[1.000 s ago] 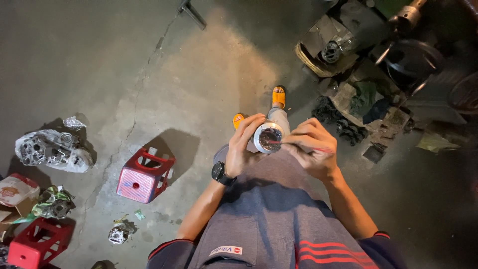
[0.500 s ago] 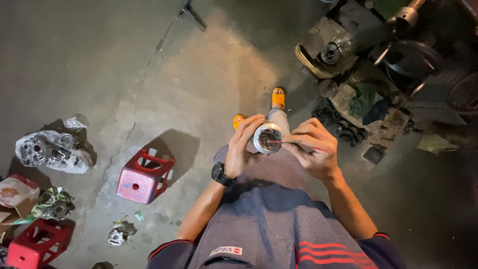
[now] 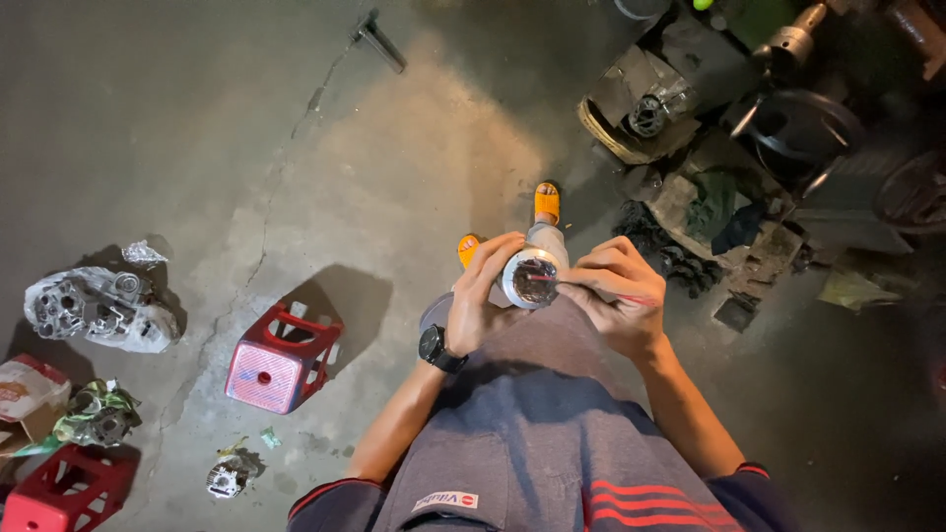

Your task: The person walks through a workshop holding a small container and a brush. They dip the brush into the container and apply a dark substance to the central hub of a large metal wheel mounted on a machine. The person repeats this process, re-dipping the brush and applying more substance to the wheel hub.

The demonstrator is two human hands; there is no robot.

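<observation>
Silver round metal part with dark hollow centre [image 3: 533, 279], held at waist height above grey concrete floor [image 3: 197, 128], over orange sandals [image 3: 547, 202]. Left hand [image 3: 485, 296] wrapped around its left side, fingers clamped on the rim; black wristwatch [image 3: 435, 347] on that wrist. Right hand [image 3: 616, 294] closed on a thin red-handled tool [image 3: 631, 298], tip at the part's right edge. Red plastic stool [image 3: 283, 357] on floor to the left, well apart. Grey cast-metal housing on plastic sheet [image 3: 94, 310] further left. Second red stool [image 3: 64, 488] at bottom-left corner. Pile of dark scrap engine parts [image 3: 729, 148] upper right.
</observation>
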